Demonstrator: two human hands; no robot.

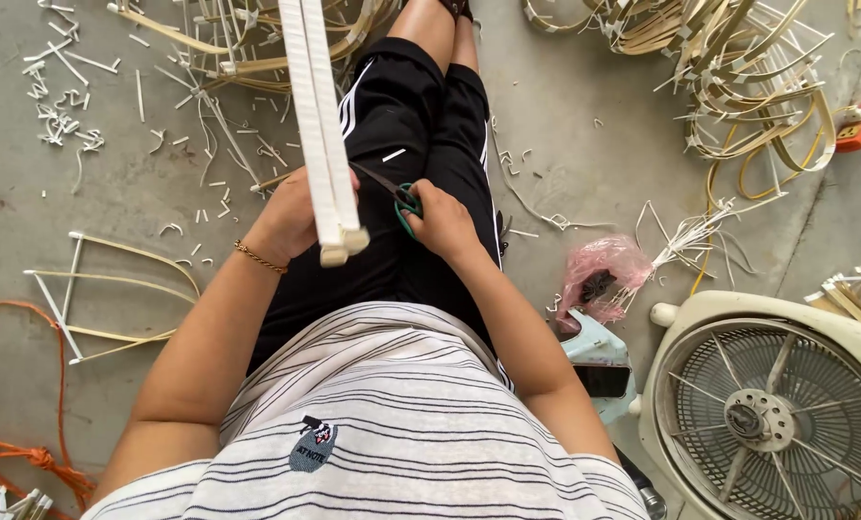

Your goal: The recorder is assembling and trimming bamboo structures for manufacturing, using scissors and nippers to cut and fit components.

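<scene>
Between hands (pixel 291 217), scissors (pixel 403 199), open lap.

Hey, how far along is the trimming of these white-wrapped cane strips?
Done: cut white scraps litter the concrete floor, and a finished-looking cane frame lies aside. In hand: left hand holds white-wrapped strips, right hand green-handled scissors. Left: tangled cane piles.

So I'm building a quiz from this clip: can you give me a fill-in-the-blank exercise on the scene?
1. The right hand holds green-handled ____.
2. The left hand grips a pair of white-wrapped ____.
3. A gold bracelet sits on the ____ wrist.
4. At lower right, on the floor, lies a cream ____.

Missing words: scissors; strips; left; fan
</scene>
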